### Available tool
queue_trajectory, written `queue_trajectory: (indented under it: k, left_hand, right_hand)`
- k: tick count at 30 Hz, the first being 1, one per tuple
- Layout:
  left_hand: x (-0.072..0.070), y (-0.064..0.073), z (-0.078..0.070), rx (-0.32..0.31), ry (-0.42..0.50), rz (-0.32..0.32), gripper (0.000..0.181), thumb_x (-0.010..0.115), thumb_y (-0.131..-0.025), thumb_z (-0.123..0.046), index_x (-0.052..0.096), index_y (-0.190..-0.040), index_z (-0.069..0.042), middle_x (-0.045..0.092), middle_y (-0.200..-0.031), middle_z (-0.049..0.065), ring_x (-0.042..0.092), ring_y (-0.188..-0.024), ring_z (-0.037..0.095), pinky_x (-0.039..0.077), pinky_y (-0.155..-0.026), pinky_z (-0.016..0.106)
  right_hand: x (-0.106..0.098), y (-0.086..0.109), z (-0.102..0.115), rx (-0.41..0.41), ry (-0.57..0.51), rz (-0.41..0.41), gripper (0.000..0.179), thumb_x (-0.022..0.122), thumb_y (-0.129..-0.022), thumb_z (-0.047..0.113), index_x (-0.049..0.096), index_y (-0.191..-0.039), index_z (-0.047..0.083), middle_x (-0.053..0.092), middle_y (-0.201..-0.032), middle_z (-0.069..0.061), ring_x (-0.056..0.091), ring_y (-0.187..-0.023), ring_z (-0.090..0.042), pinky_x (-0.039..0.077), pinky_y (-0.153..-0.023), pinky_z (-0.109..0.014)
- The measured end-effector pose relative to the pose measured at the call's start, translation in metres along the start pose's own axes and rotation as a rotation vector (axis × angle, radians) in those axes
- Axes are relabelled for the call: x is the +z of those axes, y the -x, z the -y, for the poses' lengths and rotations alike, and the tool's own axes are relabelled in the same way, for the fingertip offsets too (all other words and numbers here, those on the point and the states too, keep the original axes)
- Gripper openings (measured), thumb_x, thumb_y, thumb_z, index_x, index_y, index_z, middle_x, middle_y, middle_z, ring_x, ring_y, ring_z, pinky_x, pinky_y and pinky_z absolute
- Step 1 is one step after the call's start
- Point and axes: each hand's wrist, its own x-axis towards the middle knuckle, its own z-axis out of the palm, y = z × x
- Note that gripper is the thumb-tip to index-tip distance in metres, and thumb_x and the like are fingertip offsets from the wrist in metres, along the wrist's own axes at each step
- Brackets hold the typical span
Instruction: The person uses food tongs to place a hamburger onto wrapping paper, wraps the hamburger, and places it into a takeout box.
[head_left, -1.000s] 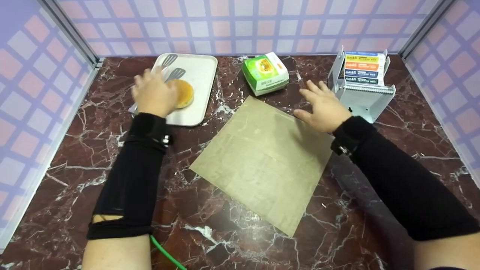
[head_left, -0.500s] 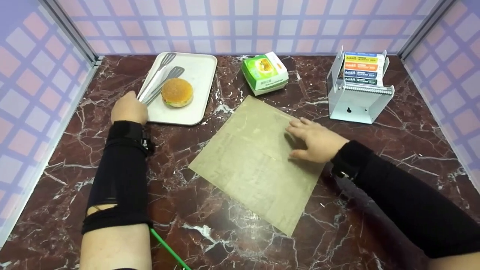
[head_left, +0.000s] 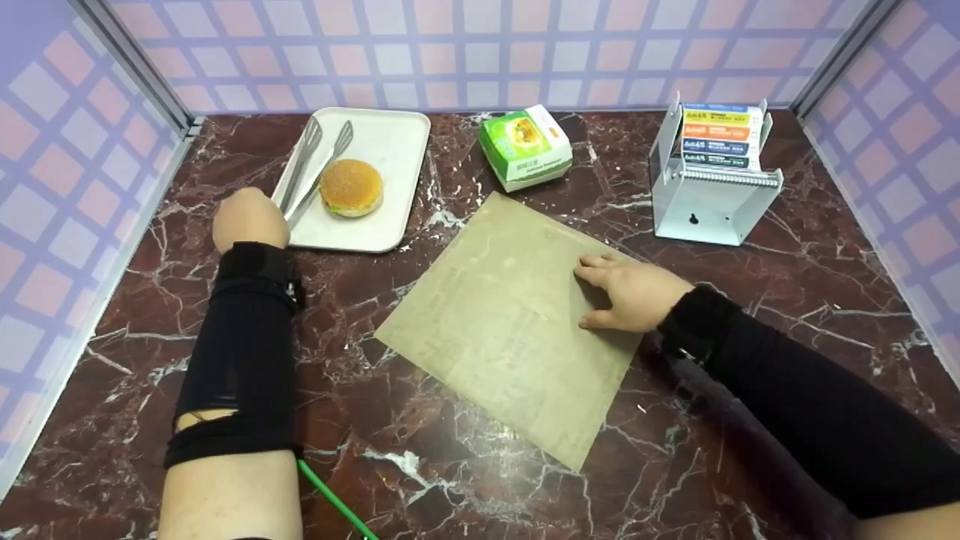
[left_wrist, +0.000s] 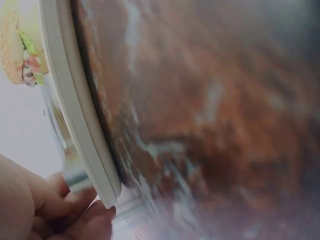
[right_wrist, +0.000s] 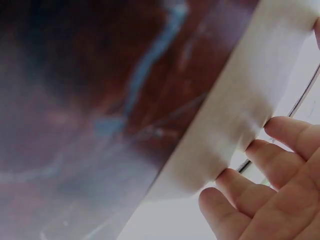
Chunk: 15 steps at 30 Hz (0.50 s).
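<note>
My left hand (head_left: 250, 220) grips the handle end of metal tongs (head_left: 310, 136) at the left side of a white tray (head_left: 405, 150). Both slotted tong heads lie over the tray, pointing away from me. In the left wrist view, curled fingers pinch the handle (left_wrist: 77, 175) beside the tray's rim (left_wrist: 82, 115). Right of the tongs, a hamburger (head_left: 351, 187) with lettuce showing at its side sits on the tray. My right hand (head_left: 634, 291) rests on the right part of a brownish square paper sheet (head_left: 510, 322), its fingers extended and thumb spread; the right wrist view shows fingertips at the paper (right_wrist: 210, 145).
A green and white burger box (head_left: 525, 146) stands behind the sheet. At the back right is a metal rack (head_left: 716, 202) with colourful labelled packets (head_left: 720, 135). A green cable (head_left: 330, 495) runs beside my left forearm. Patterned walls (head_left: 465, 52) enclose the marble table.
My left hand has gone from over the hamburger to the tongs' handle, and the tong heads have shifted. The right hand has come down from near the rack onto the paper.
</note>
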Motion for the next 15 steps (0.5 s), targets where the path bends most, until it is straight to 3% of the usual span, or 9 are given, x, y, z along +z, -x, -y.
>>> queue_trajectory:
  k: [6, 8, 15]
  left_hand:
    - [0.006, -0.002, -0.008, 0.059, -0.049, 0.056, 0.051, 0.054, -0.104, -0.032, 0.061, -0.137, 0.006, 0.060, -0.139, 0.037, 0.054, -0.125, 0.060, 0.043, -0.109, 0.070]
    - [0.007, -0.002, -0.011, 0.063, -0.043, 0.072, 0.056, 0.054, -0.104, -0.038, 0.062, -0.135, 0.009, 0.060, -0.139, 0.037, 0.056, -0.125, 0.059, 0.044, -0.108, 0.069]
    - [0.010, -0.003, -0.011, 0.085, -0.042, 0.101, 0.046, 0.045, -0.098, -0.017, 0.066, -0.122, 0.016, 0.063, -0.130, 0.040, 0.062, -0.119, 0.056, 0.051, -0.102, 0.067]
  right_hand:
    - [0.000, 0.002, -0.002, 0.013, 0.017, -0.006, 0.089, 0.077, -0.092, 0.048, 0.043, -0.158, -0.001, 0.039, -0.166, -0.025, 0.031, -0.157, -0.045, 0.028, -0.129, -0.056]
    - [0.000, 0.002, -0.001, 0.018, 0.020, -0.004, 0.089, 0.077, -0.092, 0.048, 0.043, -0.158, -0.001, 0.039, -0.166, -0.025, 0.032, -0.157, -0.045, 0.028, -0.129, -0.056]
    - [0.001, 0.003, 0.007, 0.015, 0.060, -0.005, 0.097, 0.076, -0.090, 0.057, 0.041, -0.158, -0.003, 0.037, -0.167, -0.025, 0.033, -0.153, -0.051, 0.029, -0.128, -0.058]
